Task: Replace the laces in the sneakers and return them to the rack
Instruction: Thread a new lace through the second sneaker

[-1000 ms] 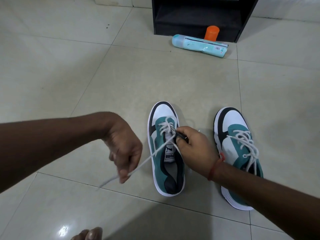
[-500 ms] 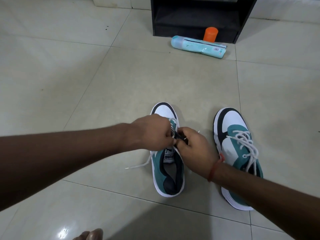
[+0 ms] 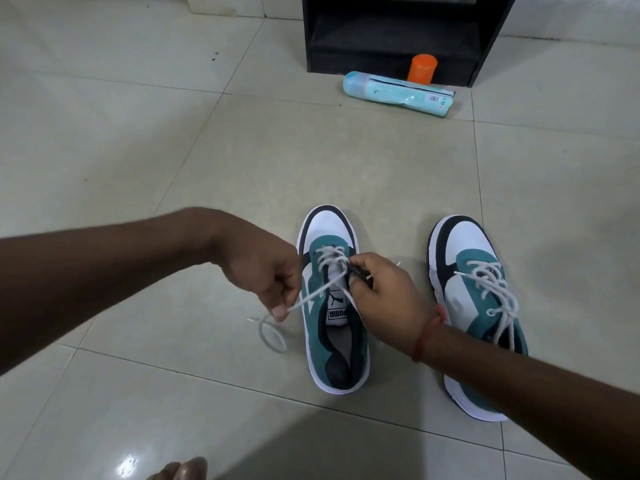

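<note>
Sneakers sit mid-floor: right sneaker looks fully laced; left sneaker is half-laced. Left hand pinches the lace; right hand grips its eyelet area. Rack still waits.

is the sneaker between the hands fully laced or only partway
Only partway. On the left sneaker the white lace crosses just the front eyelets; the tongue behind lies bare, and the left hand holds a loose end.
</note>
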